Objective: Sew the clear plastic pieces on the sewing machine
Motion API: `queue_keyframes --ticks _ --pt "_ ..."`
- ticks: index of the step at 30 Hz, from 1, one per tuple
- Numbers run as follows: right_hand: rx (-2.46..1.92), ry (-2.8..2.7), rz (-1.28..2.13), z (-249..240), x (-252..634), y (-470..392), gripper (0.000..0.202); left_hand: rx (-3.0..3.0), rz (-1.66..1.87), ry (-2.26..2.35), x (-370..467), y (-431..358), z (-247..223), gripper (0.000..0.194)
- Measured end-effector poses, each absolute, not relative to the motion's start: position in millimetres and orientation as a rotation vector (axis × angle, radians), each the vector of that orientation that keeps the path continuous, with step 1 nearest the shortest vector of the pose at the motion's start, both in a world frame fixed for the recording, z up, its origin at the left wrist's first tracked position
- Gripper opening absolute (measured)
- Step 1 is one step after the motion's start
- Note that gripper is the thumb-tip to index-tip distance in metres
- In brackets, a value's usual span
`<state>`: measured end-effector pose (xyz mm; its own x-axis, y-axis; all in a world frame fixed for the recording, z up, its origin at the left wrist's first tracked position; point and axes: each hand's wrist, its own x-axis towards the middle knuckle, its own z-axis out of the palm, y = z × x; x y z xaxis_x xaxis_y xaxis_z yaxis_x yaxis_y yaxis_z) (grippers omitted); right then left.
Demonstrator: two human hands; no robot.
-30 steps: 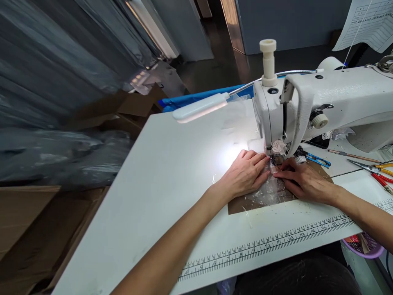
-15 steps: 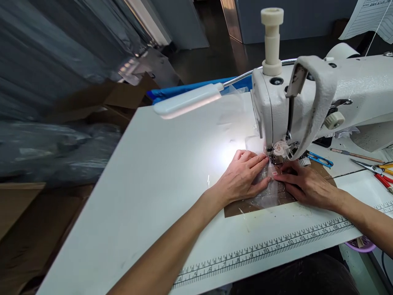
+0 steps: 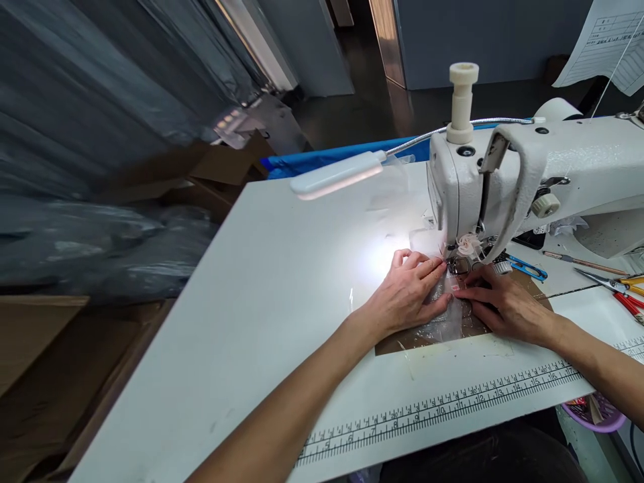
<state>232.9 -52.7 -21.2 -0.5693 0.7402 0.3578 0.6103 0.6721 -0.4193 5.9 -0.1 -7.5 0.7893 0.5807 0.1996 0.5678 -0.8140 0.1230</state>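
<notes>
A white sewing machine (image 3: pixel 453 181) stands over a piece of sheer white fabric (image 3: pixel 445 325) on a brown patch of the table. My left hand (image 3: pixel 407 292) lies flat on this fabric, fingers stretched towards the presser foot and thumb apart. From the other side, my right hand (image 3: pixel 508 305) has its bent fingers at the fabric's right edge, beside a small pink mark; its fingertips are partly hidden. Just above the fingers, a pale pink ruffled piece (image 3: pixel 469 245) is on the machine by the needle area. The needle itself cannot be made out.
A lamp (image 3: pixel 337 176) lights the white table (image 3: pixel 241 322), which has a printed ruler (image 3: pixel 443 409) along its front. Blue thread snips (image 3: pixel 526 267), a thin tool (image 3: pixel 583 261) and pliers (image 3: pixel 604 280) lie right. Cardboard boxes (image 3: pixel 226 164) stand left; a purple basket (image 3: pixel 604 424) sits below.
The view has shifted, so the machine and table appear slightly lower and further right. Both hands keep nearly the same place on the fabric by the presser foot.
</notes>
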Motion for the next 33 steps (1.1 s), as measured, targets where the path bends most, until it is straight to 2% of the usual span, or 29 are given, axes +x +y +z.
queue_keyframes --ticks 6,10,15,22,33 --pt "-1.049 -2.361 0.325 -24.6 235.6 -51.7 0.029 3.048 0.469 0.919 5.4 -2.5 -13.6 0.044" --pt "-1.05 -2.35 0.338 -24.3 235.6 -51.4 0.029 3.121 0.696 0.932 6.9 -4.1 -16.6 0.041" --pt "-1.057 -2.355 0.36 -23.6 234.9 -51.1 0.032 3.162 0.94 0.625 9.8 -2.7 -22.2 0.02" --pt "-1.091 -2.395 0.363 -24.2 235.3 -51.3 0.032 3.106 0.917 0.514 5.8 -5.1 -14.6 0.017" --pt "-1.118 -2.407 0.354 -25.6 235.1 -53.9 0.035 3.114 0.761 0.663 1.6 -2.9 -15.6 0.029"
